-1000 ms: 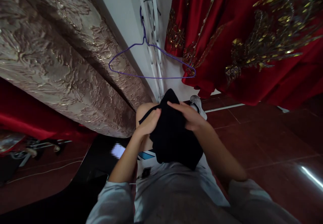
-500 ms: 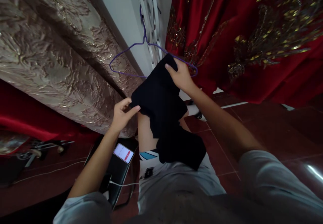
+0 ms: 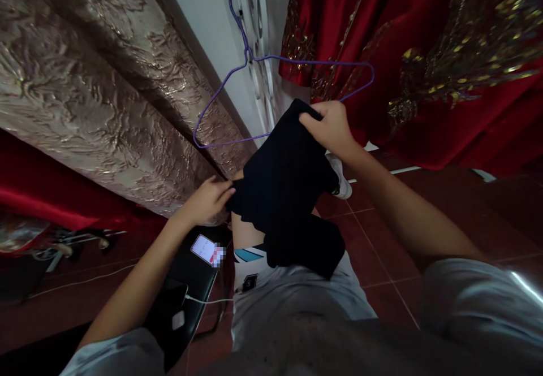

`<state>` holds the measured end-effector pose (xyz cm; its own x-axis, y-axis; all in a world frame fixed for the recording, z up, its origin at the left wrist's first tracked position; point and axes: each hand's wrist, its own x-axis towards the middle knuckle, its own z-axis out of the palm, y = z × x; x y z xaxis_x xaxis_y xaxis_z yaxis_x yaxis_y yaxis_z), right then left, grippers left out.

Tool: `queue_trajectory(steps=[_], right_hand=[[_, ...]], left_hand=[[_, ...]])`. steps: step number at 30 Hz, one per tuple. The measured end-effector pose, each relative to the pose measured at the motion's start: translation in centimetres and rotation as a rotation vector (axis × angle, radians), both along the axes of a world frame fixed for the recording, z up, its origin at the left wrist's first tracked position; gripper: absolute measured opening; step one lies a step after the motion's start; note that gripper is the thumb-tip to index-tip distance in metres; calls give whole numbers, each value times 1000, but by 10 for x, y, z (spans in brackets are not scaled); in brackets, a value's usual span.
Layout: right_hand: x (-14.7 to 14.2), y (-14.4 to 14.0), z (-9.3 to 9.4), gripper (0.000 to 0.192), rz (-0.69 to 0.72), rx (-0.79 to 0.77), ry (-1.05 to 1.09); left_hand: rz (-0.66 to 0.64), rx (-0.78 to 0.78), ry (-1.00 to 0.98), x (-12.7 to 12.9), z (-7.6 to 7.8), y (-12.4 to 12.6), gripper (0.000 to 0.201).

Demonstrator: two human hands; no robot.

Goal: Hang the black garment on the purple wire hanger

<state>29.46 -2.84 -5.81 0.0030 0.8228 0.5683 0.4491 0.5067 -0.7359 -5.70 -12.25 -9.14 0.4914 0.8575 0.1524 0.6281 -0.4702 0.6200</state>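
A black piece of clothing (image 3: 284,172) is spread between my hands and drapes down over my lap; its exact kind is not clear. My left hand (image 3: 210,199) pinches its left edge between thumb and fingers. At the upper right corner, my right hand (image 3: 331,124) grips the cloth with the thumb on top. Just beyond the garment hangs a purple clothes hanger (image 3: 231,73), tilted and partly hidden behind the cloth and my right hand.
A white metal rack (image 3: 257,76) stands ahead against the wall. Embossed beige fabric (image 3: 114,93) hangs to the left, red sequined fabric (image 3: 424,82) to the right. On a black seat (image 3: 197,282) at my left lie a lit phone (image 3: 203,249) and a white cable (image 3: 207,301).
My right hand has moved right with its corner of the cloth. My left hand has shifted slightly right and down, its fingers more folded over the edge. The hanger has swung and tilted.
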Motion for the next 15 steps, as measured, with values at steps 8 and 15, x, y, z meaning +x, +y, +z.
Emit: queue_trajectory(steps=[8,15], right_hand=[[-10,-5,0,50,13,-73,56],[-24,-28,-13,51,200,-125,136]], left_hand=[[384,478,-472,-10,54,38,22],[305,494,-523,30,104,75,14]])
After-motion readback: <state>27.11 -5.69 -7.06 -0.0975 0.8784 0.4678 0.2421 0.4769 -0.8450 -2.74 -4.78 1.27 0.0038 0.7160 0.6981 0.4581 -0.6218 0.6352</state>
